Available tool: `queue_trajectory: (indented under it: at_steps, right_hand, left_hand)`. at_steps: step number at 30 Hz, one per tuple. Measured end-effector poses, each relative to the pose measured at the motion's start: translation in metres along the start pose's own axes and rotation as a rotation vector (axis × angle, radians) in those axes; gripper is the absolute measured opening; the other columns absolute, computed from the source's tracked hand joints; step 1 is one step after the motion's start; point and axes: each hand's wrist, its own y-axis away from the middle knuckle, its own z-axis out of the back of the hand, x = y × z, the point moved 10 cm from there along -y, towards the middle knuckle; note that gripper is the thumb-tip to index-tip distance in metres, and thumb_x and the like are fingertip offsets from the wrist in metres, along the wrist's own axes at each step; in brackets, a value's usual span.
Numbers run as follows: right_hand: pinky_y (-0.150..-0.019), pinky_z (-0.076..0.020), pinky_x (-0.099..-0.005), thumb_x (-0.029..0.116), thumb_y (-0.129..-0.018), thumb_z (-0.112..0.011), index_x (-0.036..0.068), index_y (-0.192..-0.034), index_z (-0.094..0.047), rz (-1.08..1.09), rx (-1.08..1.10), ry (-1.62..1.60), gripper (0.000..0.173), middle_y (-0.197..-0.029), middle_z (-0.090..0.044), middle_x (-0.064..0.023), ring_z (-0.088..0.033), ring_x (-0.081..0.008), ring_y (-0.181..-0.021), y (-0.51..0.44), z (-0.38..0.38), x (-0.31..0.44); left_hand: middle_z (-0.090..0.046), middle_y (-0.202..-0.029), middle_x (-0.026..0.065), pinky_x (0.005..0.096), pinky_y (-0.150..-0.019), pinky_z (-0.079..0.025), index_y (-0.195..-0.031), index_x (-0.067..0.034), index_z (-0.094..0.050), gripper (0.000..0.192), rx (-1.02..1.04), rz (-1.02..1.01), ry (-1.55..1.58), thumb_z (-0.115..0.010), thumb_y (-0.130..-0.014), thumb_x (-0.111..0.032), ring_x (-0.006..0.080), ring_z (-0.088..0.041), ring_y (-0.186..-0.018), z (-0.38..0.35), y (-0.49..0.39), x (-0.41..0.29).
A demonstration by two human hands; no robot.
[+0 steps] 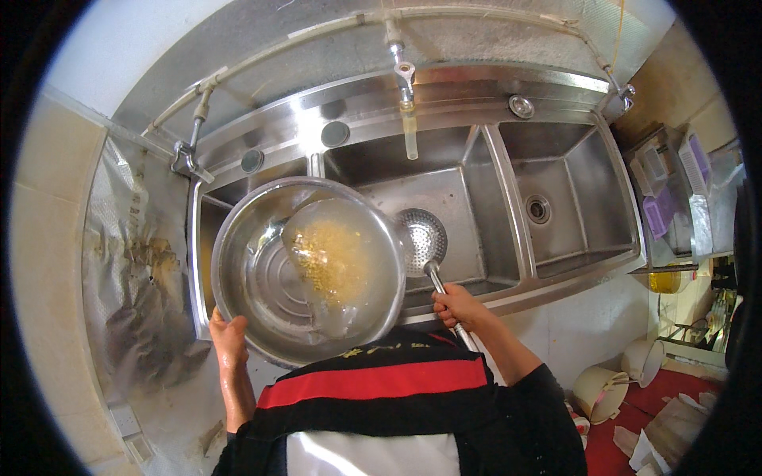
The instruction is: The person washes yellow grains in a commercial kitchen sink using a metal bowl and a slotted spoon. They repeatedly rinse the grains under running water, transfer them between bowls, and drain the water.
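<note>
My left hand [228, 336] grips the near left rim of a large stainless steel basin [268, 220], which rests over the left and middle sink compartments. The basin looks tilted to the right. Cloudy water with small yellow grains or bits [333, 262] has pooled on its right side. In my right hand [461, 306] is the metal handle of a perforated skimmer ladle [422, 235]. Its round bowl hangs over the middle compartment [461, 220], close against the basin's right rim; whether the two touch I cannot tell.
A tap with a translucent hose [409, 131] points into the middle compartment. Another tap [187, 160] stands at the left, a third [625, 98] at the right. The right compartment [571, 238] has a drain. Plastic baskets [658, 211] sit on a right rack. Pale buckets [601, 390] stand on the floor.
</note>
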Motion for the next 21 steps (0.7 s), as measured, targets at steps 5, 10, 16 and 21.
queue_trajectory:
  at_steps: [5, 10, 16, 21]
  right_hand:
    - [-0.037, -0.0253, -0.0226, 0.018, -0.097, -0.048, 0.01, -0.09, -0.038, -0.029, 0.012, -0.006, 0.014, -0.068, -0.043, -0.0013, -0.032, -0.006, -0.045, 0.002, -0.006, 0.005]
    - [-0.037, -0.0255, -0.0217, 0.017, -0.096, -0.049, 0.011, -0.092, -0.039, -0.027, -0.012, 0.027, 0.012, -0.068, -0.043, -0.0001, -0.032, -0.0053, -0.046, 0.002, -0.002, 0.004]
    - [-0.037, -0.0274, -0.0227, 0.017, -0.095, -0.05, 0.01, -0.091, -0.037, -0.025, 0.008, 0.038, 0.015, -0.069, -0.044, -0.0016, -0.034, -0.0062, -0.046, -0.001, 0.002, -0.003]
    - [-0.038, -0.0275, -0.0226, 0.017, -0.096, -0.049, 0.01, -0.093, -0.037, -0.018, 0.005, 0.06, 0.014, -0.07, -0.044, -0.0016, -0.034, -0.0063, -0.047, -0.008, 0.002, -0.001]
  left_hand:
    - [-0.064, -0.092, 0.0052, 0.0253, -0.074, -0.047, -0.105, 0.003, -0.059, 0.038, -0.005, 0.001, -0.025, -0.047, -0.069, 0.008, 0.014, -0.06, -0.079, -0.004, 0.003, -0.006]
    - [-0.064, -0.093, 0.0056, 0.0252, -0.077, -0.047, -0.105, 0.004, -0.059, 0.038, -0.007, -0.013, -0.061, -0.047, -0.069, 0.007, 0.0141, -0.059, -0.08, -0.008, 0.005, -0.012]
    - [-0.064, -0.094, 0.0056, 0.025, -0.078, -0.046, -0.105, 0.004, -0.058, 0.038, 0.023, -0.037, -0.027, -0.047, -0.069, 0.007, 0.0141, -0.059, -0.082, -0.016, 0.007, -0.018]
    - [-0.065, -0.095, 0.0056, 0.0249, -0.078, -0.046, -0.106, 0.004, -0.059, 0.039, 0.015, -0.058, -0.054, -0.047, -0.069, 0.008, 0.0139, -0.06, -0.082, -0.019, 0.006, -0.025]
